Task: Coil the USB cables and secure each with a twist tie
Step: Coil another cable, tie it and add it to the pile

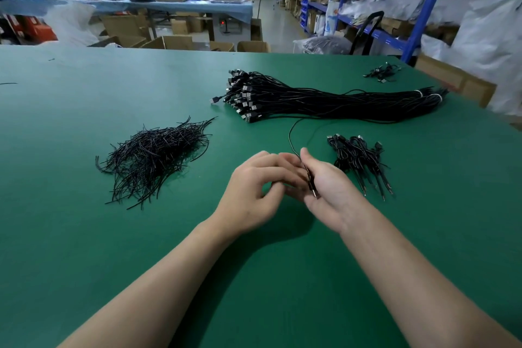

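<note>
One cable (291, 133) gripped by left hand (254, 192) and right hand (324, 189), green table (84, 234), blue shelving (429, 0)

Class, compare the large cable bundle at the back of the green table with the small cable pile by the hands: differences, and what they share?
The large bundle holds far more cables than the small pile. The large bundle's cables lie stretched out long; the small pile's are coiled short. White bands bind the large bundle, not the small pile. Both are black USB cables.
</note>
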A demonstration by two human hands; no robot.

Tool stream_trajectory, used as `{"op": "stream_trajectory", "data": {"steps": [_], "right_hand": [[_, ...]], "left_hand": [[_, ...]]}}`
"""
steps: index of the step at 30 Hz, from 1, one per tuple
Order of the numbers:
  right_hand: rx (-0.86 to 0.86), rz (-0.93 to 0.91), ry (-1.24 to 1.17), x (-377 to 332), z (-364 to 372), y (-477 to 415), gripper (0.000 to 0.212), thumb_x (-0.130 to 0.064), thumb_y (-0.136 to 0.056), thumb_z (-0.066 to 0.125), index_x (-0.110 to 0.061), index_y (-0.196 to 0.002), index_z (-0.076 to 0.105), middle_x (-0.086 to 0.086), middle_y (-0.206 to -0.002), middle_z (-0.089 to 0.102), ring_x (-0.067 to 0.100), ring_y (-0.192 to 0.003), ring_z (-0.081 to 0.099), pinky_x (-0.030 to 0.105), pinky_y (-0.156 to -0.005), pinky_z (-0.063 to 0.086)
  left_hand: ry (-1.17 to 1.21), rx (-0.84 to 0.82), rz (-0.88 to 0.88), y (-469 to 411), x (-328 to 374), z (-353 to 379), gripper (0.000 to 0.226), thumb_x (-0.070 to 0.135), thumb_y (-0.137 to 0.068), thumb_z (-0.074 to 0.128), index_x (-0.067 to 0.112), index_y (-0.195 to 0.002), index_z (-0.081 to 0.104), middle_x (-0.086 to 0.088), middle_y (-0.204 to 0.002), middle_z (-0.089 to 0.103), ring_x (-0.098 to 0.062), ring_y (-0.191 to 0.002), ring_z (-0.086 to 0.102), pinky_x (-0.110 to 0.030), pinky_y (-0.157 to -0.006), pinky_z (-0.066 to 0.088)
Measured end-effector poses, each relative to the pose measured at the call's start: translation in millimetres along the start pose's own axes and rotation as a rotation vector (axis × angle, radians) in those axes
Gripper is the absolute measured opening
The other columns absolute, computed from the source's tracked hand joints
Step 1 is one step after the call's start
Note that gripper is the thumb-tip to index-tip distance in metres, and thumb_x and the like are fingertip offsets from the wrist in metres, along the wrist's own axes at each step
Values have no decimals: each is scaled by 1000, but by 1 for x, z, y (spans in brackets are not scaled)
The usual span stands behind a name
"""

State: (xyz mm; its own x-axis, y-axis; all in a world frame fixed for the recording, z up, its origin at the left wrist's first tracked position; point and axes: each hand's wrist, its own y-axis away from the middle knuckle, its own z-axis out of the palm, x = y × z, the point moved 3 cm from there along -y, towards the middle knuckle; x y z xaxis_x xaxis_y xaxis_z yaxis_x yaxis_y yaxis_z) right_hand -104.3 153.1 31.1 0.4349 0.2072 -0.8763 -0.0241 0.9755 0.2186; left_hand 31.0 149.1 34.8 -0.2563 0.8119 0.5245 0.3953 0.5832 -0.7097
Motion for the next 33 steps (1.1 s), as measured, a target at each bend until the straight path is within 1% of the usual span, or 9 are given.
{"op": "stream_trajectory", "data": {"steps": [3,7,10,12,14,18,22,27,33], "right_hand": [[16,8,66,5,-8,0,34,-24,-109,41,-5,-109,70,9,-97,78,15,-83,75,28,-71,60],[-28,-7,57,7,-7,2,31,-21,-110,38,-11,-126,62,10,-112,76,21,-105,71,40,-107,45],[-59,-49,72,7,-4,2,26,-20,-110,35,-13,-128,53,9,-115,75,29,-119,65,47,-103,38],[-99,-74,47,7,-1,3,19,-17,-111,33,-11,-125,46,11,-116,74,26,-117,68,47,-107,45],[-140,-88,47,7,1,4,15,-14,-111,33,-11,-121,43,13,-117,74,21,-115,69,40,-97,53],[-126,-140,-10,0,-2,4,16,-16,-109,37,-8,-111,51,17,-112,74,27,-111,71,35,-90,55],[-70,-160,-207,-8,-9,3,24,-19,-109,38,-5,-107,58,9,-86,74,20,-81,74,33,-77,61],[-95,-65,-226,-4,-5,5,29,-27,-108,41,-6,-104,61,3,-74,62,13,-61,56,27,-61,54],[-103,-63,-131,-5,-4,7,29,-27,-109,40,-8,-100,59,2,-69,59,14,-59,55,30,-61,53]], "left_hand": [[40,-35,-132,2,0,0,23,13,-91,54,24,-88,75,17,-85,74,-11,-75,68,-14,-67,42],[-175,-107,-378,6,-13,7,32,59,-87,60,31,-77,74,16,-63,66,-9,-57,58,-28,-58,44],[-147,-147,-462,7,-18,10,41,70,-78,57,34,-79,76,14,-59,64,-7,-55,54,-31,-58,45],[-48,-185,-485,7,-17,13,42,68,-77,61,29,-80,76,8,-64,68,-12,-58,57,-38,-61,51],[-16,-221,-489,8,-18,16,38,58,-81,70,21,-77,74,2,-66,69,-19,-63,62,-42,-66,53],[12,-248,-504,9,-23,15,28,41,-85,79,17,-73,71,4,-60,69,-15,-58,63,-31,-62,52],[5,-264,-516,10,-26,16,30,44,-80,82,20,-69,69,5,-56,62,-13,-51,51,-31,-58,47],[21,-247,-478,11,-28,14,39,44,-78,84,15,-65,61,12,-51,40,-8,-52,31,-24,-52,31],[53,-276,-470,11,-28,14,23,41,-78,85,28,-66,70,13,-54,50,-5,-53,36,-25,-55,35]]}}
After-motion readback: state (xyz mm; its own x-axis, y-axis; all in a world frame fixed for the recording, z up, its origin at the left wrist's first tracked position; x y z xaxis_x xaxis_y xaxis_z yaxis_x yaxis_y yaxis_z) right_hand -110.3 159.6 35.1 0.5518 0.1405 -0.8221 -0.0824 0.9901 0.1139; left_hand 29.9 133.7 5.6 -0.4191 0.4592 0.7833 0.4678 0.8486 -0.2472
